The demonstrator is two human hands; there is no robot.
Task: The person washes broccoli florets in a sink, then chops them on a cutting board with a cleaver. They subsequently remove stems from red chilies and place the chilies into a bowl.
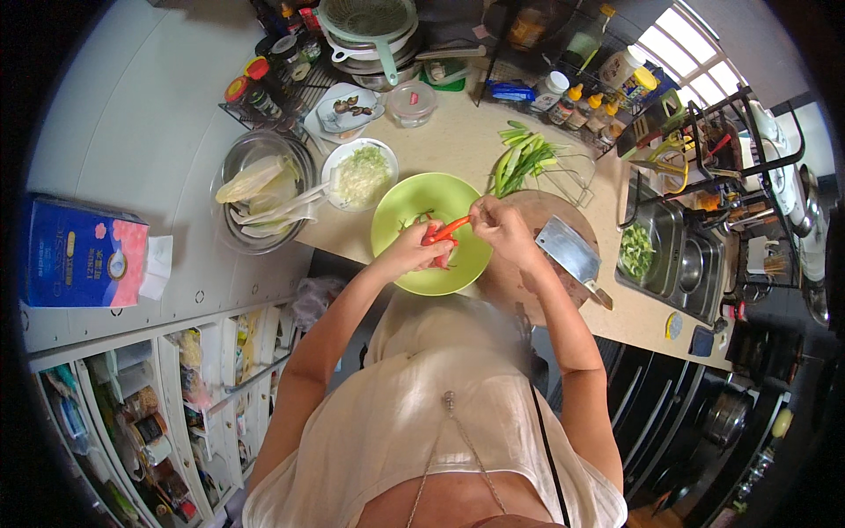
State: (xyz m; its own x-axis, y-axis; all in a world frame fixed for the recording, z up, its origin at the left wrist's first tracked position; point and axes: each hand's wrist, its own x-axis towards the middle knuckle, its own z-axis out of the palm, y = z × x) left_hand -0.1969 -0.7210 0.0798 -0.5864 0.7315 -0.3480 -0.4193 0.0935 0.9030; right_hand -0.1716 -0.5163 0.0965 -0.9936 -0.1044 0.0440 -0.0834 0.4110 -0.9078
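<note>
Over a light green bowl (396,198), my left hand (414,249) is closed around several red chili peppers (443,232). One orange-red chili (455,228) sticks out toward the right, and the fingertips of my right hand (498,224) pinch its far end. Green stems (414,218) show in the bowl behind my left hand. To the right, a round wooden cutting board (508,284) partly sits under my right forearm. A cleaver (569,249) with a wooden handle lies on that board.
Left of the bowl stand a white bowl of chopped vegetables (360,175) and a glass bowl (221,218) holding cabbage leaves (254,181). Scallions (525,158) lie behind the board. Cut greens (636,251) sit in the sink (667,280) at right. Condiment bottles (581,109) line the back rack.
</note>
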